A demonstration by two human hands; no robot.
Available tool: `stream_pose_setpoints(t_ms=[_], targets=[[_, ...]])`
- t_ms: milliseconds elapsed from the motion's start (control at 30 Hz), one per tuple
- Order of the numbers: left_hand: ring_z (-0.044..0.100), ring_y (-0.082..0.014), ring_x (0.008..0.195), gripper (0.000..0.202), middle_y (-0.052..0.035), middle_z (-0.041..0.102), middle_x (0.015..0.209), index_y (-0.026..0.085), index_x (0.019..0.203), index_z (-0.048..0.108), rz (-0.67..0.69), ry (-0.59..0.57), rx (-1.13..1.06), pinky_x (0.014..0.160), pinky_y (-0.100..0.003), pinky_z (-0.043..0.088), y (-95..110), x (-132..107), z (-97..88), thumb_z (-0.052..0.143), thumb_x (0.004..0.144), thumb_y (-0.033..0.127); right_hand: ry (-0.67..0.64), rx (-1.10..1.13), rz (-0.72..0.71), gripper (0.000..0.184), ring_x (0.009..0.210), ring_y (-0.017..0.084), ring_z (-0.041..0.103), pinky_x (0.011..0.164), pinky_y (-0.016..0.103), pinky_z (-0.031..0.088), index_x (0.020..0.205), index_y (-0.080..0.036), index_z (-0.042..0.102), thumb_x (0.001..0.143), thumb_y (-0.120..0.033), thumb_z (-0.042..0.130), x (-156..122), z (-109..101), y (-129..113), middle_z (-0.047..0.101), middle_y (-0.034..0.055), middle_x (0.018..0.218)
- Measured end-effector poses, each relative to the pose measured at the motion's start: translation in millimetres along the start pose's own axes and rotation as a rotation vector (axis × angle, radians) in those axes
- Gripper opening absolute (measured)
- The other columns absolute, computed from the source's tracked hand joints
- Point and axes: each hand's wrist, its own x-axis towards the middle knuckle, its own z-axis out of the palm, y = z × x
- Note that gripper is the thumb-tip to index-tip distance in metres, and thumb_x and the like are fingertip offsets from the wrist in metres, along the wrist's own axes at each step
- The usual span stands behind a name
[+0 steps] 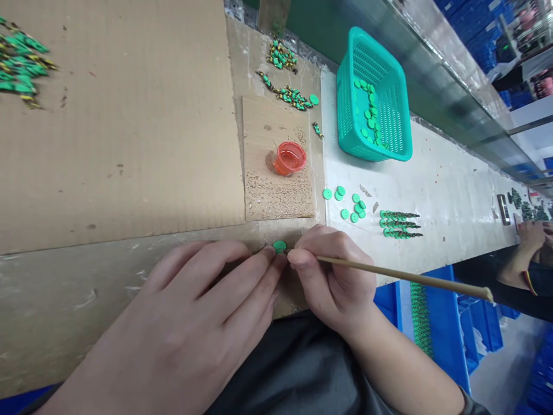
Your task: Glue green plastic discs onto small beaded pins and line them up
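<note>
At the table's near edge my left hand (194, 323) is closed, its fingertips pinching a small green disc (280, 246). A thin wooden stick (406, 276) is gripped in my right hand (339, 279), its long end pointing right. The right fingertips meet the disc's right side; they hide the stick's working end. Beyond the hands, a small red cup (290, 158) of liquid stands on a spotted cardboard piece (276, 199). Loose green discs (355, 198) lie to the right, beside rows of green pieces with dark, patterned tails (400, 223).
A teal basket (404, 98) with green discs stands at the back right. Green, yellow and black figures lie in piles (283, 55) at the back and in a heap (21, 63) at far left. Blue bins (444, 323) are below right. Another person's hand (531, 236) is at far right.
</note>
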Motion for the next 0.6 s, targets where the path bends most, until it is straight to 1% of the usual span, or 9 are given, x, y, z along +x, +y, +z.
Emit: stream_pose_setpoints(t_ms=[100,167,233,300,333,400,467,533,600], targets=[[0.075,-0.0399,0.138,0.048,-0.0133,0.087,0.15,0.017,0.167,0.078,-0.011,0.015,-0.007,0.123,-0.064,0.057,0.4,1.9,-0.5,0.059,0.123,0.022,0.044,0.032,0.001,0.026,0.069,0.014,0.071,0.066,0.031,0.064,0.106,-0.029,0.064,0.132,-0.031,0.066,0.7,-0.2,-0.3,0.074,-0.0044,0.084],[0.073,-0.0396,0.138,0.049,-0.0144,0.086,0.155,0.013,0.168,0.075,-0.003,0.016,0.009,0.123,-0.064,0.055,0.0,4.3,-1.1,0.057,0.124,0.02,0.124,0.071,0.019,0.024,0.067,0.014,0.072,0.065,0.031,0.065,0.109,-0.029,0.066,0.132,-0.031,0.067,0.4,0.3,-1.2,0.074,-0.0049,0.084],[0.073,-0.0389,0.137,0.047,-0.0141,0.085,0.158,0.012,0.166,0.076,0.008,0.015,0.034,0.121,-0.063,0.055,-0.4,7.9,-2.0,0.057,0.124,0.021,0.228,0.108,0.051,0.022,0.062,0.013,0.071,0.062,0.03,0.064,0.11,-0.029,0.069,0.131,-0.033,0.069,-1.4,-0.1,-3.0,0.072,-0.0058,0.081],[0.074,-0.0373,0.132,0.043,-0.013,0.087,0.154,0.013,0.161,0.078,0.014,0.029,0.058,0.117,-0.061,0.055,-0.1,12.6,-3.0,0.058,0.125,0.022,0.296,0.113,0.104,0.02,0.058,0.012,0.07,0.06,0.029,0.062,0.114,-0.028,0.075,0.132,-0.035,0.069,-4.7,-3.2,-6.0,0.073,-0.0061,0.08],[0.075,-0.0369,0.13,0.042,-0.0128,0.088,0.15,0.012,0.161,0.079,0.014,0.032,0.072,0.114,-0.06,0.055,0.3,15.2,-3.7,0.058,0.126,0.023,0.301,0.106,0.135,0.02,0.059,0.012,0.072,0.061,0.029,0.063,0.117,-0.028,0.078,0.133,-0.035,0.068,-6.7,-6.1,-7.9,0.075,-0.0053,0.081],[0.075,-0.0366,0.125,0.043,-0.0131,0.09,0.144,0.01,0.162,0.078,0.016,0.029,0.1,0.109,-0.059,0.055,1.4,20.0,-5.2,0.058,0.127,0.025,0.246,0.083,0.19,0.02,0.07,0.014,0.082,0.069,0.03,0.069,0.122,-0.028,0.083,0.132,-0.033,0.067,-10.8,-13.9,-11.5,0.085,-0.0017,0.091],[0.076,-0.0361,0.124,0.041,-0.0128,0.09,0.139,0.01,0.16,0.079,0.027,0.023,0.11,0.108,-0.058,0.054,1.8,23.6,-7.1,0.057,0.128,0.025,0.118,0.066,0.214,0.019,0.093,0.019,0.092,0.086,0.034,0.077,0.126,-0.028,0.085,0.13,-0.026,0.067,-14.2,-22.1,-13.7,0.093,0.0029,0.107],[0.077,-0.0339,0.125,0.034,-0.0102,0.091,0.137,0.015,0.151,0.083,0.038,0.033,0.075,0.111,-0.056,0.055,0.2,25.3,-8.8,0.06,0.127,0.023,-0.015,0.044,0.189,0.019,0.113,0.022,0.094,0.102,0.038,0.079,0.128,-0.027,0.084,0.127,-0.018,0.067,-16.6,-27.5,-13.7,0.097,0.0069,0.123],[0.078,-0.032,0.124,0.028,-0.0063,0.092,0.138,0.02,0.143,0.085,0.049,0.064,0.016,0.114,-0.054,0.057,-3.8,25.9,-10.0,0.064,0.124,0.021,-0.09,0.01,0.118,0.021,0.117,0.024,0.093,0.108,0.042,0.08,0.131,-0.026,0.082,0.124,-0.013,0.067,-18.9,-28.9,-11.6,0.098,0.0096,0.132]])
